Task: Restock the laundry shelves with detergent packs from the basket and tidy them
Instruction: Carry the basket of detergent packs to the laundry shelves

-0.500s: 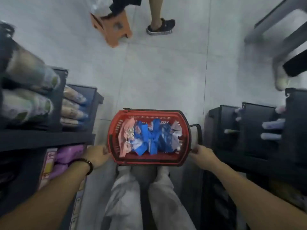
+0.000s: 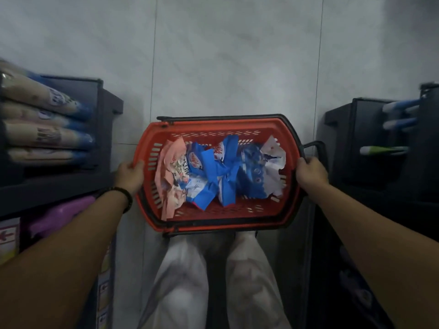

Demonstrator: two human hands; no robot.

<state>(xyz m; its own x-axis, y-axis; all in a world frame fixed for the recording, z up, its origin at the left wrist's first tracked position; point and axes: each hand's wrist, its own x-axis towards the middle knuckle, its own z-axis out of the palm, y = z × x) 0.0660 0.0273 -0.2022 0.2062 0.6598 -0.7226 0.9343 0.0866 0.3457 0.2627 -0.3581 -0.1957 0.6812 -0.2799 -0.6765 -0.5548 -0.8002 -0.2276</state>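
A red plastic basket (image 2: 215,129) with black handles is in the aisle in front of my legs. It holds several detergent packs: a pink one (image 2: 169,176) at its left, blue ones (image 2: 213,169) in the middle and a white-and-blue one (image 2: 273,160) at its right. My left hand (image 2: 129,174) grips the basket's left rim. My right hand (image 2: 310,173) grips the right rim beside a black handle (image 2: 316,144).
A dark shelf unit (image 2: 104,110) on the left carries stacked beige packs with blue ends (image 2: 47,129) and purple packs (image 2: 61,214) below. Another dark shelf unit (image 2: 351,124) on the right carries slim items. Grey tiled floor (image 2: 237,55) lies ahead.
The view has tilted down and closed in on the basket. Both hands have come onto the basket's side rims. The orange stool and the other person's feet have left the view.
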